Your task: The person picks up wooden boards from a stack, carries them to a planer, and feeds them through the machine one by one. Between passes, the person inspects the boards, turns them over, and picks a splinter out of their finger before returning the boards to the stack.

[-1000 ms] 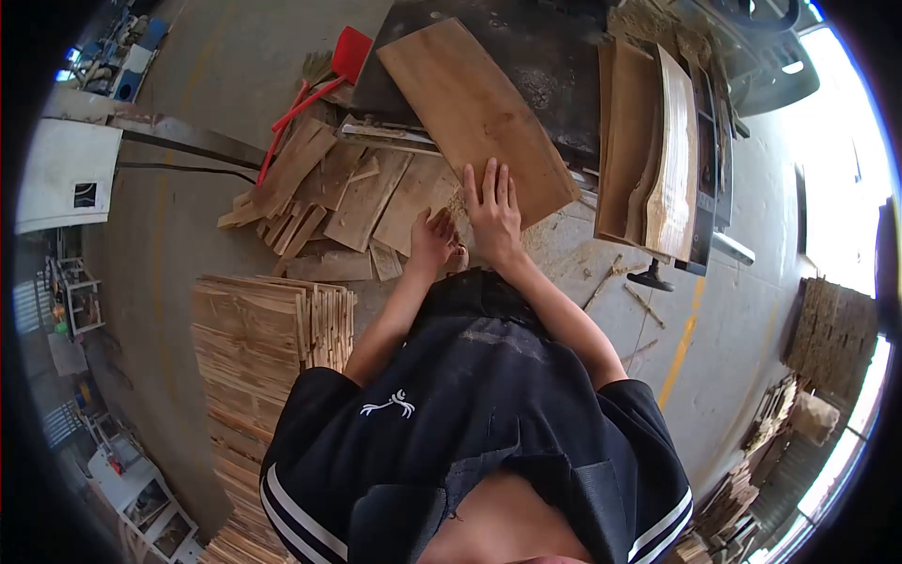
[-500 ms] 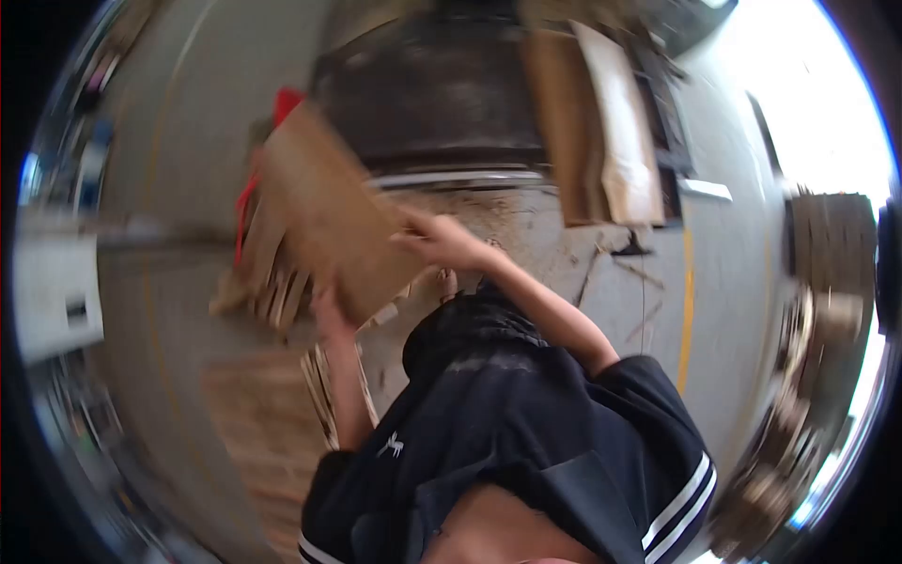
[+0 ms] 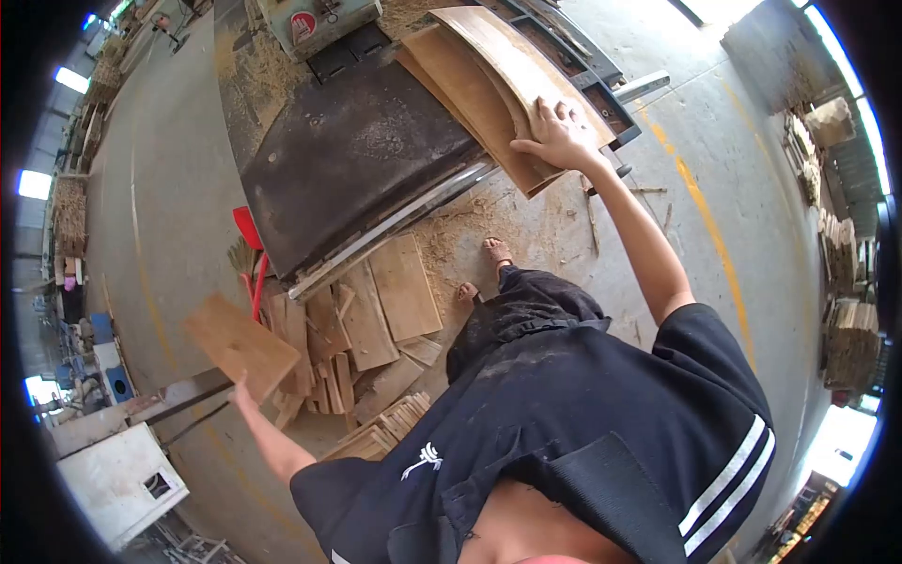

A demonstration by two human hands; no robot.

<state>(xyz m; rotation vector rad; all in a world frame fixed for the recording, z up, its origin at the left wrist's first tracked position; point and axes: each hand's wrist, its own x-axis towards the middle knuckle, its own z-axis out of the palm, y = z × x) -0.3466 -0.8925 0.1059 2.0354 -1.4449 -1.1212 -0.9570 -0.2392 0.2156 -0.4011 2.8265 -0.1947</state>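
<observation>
At the lower left my left hand (image 3: 242, 390) grips the near edge of a flat brown board (image 3: 241, 344), held out over the floor. My right hand (image 3: 562, 139) lies with fingers spread on the top board (image 3: 517, 68) of a stack of thin wooden boards. That stack rests at the right side of a dark metal machine table (image 3: 366, 155), its near end jutting past the table edge. The boards look slightly bowed, with gaps between some of them.
Loose boards (image 3: 371, 315) lie on the floor below the table's front rail. Beside them is a red dustpan (image 3: 246, 228). A white box (image 3: 124, 481) stands at lower left. Sawdust (image 3: 460, 230) covers the floor around my feet. Wood stacks (image 3: 853, 346) stand at far right.
The board was in front of me with both hands at it. My left hand has carried it down and left, while my right hand has left it and come onto the stack. The view has turned.
</observation>
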